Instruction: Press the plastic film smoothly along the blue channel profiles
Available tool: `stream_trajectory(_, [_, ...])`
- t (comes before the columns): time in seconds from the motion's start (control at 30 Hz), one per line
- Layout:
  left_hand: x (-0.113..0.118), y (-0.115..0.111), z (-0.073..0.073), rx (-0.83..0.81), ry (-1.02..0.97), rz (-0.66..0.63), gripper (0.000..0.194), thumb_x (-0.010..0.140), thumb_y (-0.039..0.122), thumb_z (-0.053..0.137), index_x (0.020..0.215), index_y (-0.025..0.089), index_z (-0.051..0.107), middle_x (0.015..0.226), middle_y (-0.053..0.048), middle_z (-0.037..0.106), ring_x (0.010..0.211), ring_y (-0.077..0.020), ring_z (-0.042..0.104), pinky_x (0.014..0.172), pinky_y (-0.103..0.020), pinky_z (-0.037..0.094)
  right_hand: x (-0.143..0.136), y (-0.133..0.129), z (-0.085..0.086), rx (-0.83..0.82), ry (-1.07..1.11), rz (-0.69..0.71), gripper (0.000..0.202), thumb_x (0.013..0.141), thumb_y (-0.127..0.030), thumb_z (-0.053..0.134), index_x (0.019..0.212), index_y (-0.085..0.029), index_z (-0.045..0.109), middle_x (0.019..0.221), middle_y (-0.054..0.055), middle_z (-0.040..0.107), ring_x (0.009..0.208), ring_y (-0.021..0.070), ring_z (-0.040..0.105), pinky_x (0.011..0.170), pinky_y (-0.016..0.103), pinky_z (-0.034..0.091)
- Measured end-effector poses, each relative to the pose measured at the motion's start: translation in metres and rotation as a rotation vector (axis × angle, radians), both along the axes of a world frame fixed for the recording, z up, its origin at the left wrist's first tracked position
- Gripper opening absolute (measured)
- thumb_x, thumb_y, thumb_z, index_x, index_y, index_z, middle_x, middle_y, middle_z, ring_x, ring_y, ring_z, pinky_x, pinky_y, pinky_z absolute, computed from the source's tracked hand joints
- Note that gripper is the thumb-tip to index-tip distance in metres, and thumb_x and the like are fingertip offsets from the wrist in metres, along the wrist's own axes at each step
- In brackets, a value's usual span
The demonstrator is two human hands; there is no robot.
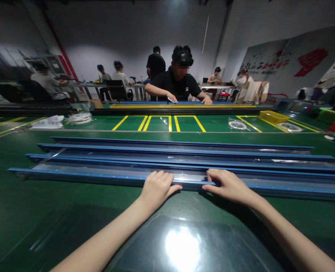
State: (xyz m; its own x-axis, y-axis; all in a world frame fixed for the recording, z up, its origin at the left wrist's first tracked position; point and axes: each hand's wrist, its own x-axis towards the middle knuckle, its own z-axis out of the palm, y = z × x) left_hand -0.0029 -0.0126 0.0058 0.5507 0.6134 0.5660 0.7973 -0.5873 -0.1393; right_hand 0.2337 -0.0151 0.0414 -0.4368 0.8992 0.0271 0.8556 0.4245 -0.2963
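A long blue channel-shaped profile (99,175) lies across the green table in front of me. My left hand (157,189) is closed over its near edge, fingers curled into the channel and thumb along the front side. To the right, my right hand (225,184) grips the same edge between thumb and fingers, with a small gap visible between them. Clear film or plastic shows inside the channel. Directly behind lies a similar blue profile (184,151), parallel to the first.
Yellow tape marks (170,123) divide the far green surface. Coiled white cable (81,118), another bagged coil (238,124) and a yellow tray (272,116) lie there. A co-worker (176,81) handles a long strip opposite. Clear sheeting (227,241) covers the near table.
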Motion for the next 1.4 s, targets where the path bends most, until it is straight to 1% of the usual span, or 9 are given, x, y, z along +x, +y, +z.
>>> stream_trajectory(0.33, [0.0001,-0.0011,-0.0017,0.008,0.006,-0.002,0.033,0.078,0.047,0.044,0.065,0.017,0.049,0.060,0.000,0.054,0.059,-0.0154,0.048,0.055,-0.028,0.027,-0.0013,0.0008,0.0003,0.004,-0.002,0.008,0.030,0.074,-0.047,0.045,0.064,-0.020,0.042,0.065,-0.001,0.052,0.059,0.0120,0.045,0.053,0.021,0.027])
stream_trajectory(0.6, [-0.0002,-0.0015,-0.0011,-0.032,0.014,0.001,0.031,0.079,0.046,0.043,0.078,0.016,0.051,0.070,-0.002,0.057,0.067,-0.0165,0.049,0.059,-0.028,0.029,-0.0009,0.0009,-0.0009,-0.001,-0.003,0.007,0.030,0.074,-0.048,0.045,0.064,-0.019,0.042,0.064,-0.002,0.051,0.058,0.0113,0.045,0.053,0.021,0.026])
stream_trajectory(0.87, [0.0000,-0.0019,-0.0015,-0.010,-0.037,-0.012,0.031,0.079,0.045,0.043,0.070,0.016,0.048,0.064,0.000,0.054,0.062,-0.0150,0.047,0.058,-0.028,0.029,-0.0012,0.0023,-0.0005,-0.008,0.001,0.004,0.030,0.074,-0.047,0.046,0.064,-0.020,0.042,0.065,-0.001,0.052,0.059,0.0116,0.045,0.052,0.021,0.026])
stream_trajectory(1.4, [0.0018,-0.0027,-0.0006,-0.026,-0.058,0.046,0.034,0.077,0.049,0.044,0.066,0.017,0.048,0.060,0.000,0.052,0.060,-0.0146,0.047,0.056,-0.027,0.028,-0.0002,0.0007,-0.0008,0.003,-0.002,0.019,0.031,0.074,-0.048,0.045,0.063,-0.019,0.041,0.064,-0.002,0.051,0.059,0.0113,0.045,0.052,0.020,0.026])
